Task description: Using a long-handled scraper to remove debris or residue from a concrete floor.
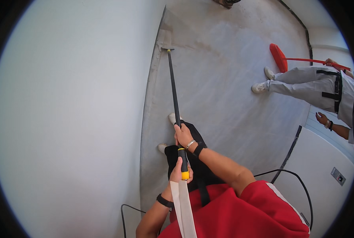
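My right hand is wrapped around the dark shaft of a long-handled floor scraper. Lower down, my left hand grips its black and yellow handle end. The tool reaches away from me, and its flat blade lies on the grey concrete floor close to the foot of the white wall. Pale residue marks the floor along that wall edge, around the blade. Two pale straps hang over my red shirt, just below the handle.
At the right, a person in light trousers holds a red broom with one hand. Another person's shoe shows at the top edge. Black cables loop on both sides of me. A wall plate sits on the right wall.
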A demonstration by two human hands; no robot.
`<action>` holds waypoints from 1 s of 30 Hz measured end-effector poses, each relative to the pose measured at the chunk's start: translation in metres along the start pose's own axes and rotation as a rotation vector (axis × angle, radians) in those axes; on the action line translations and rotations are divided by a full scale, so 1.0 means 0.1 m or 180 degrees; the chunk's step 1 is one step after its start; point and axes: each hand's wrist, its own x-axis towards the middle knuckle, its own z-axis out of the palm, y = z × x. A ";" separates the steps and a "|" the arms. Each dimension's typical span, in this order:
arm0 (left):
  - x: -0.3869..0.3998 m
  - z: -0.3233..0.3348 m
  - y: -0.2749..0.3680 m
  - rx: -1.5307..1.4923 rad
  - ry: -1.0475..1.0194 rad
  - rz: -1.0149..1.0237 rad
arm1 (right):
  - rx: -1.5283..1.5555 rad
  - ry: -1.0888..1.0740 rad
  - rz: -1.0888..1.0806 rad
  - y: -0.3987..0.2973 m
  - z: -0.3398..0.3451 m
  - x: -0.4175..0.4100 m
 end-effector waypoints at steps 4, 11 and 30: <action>0.17 0.04 0.08 -0.0023 -0.0037 0.0134 | -0.0308 0.0081 0.0168 -0.26 -0.05 0.11; 0.41 0.26 0.47 -0.0161 -0.0090 0.0020 | -0.1105 0.0182 0.0267 -0.51 -0.08 0.61; 0.14 1.00 0.45 -0.0433 0.0052 -0.0425 | -0.2439 -0.0313 -0.0560 -0.84 -0.52 0.54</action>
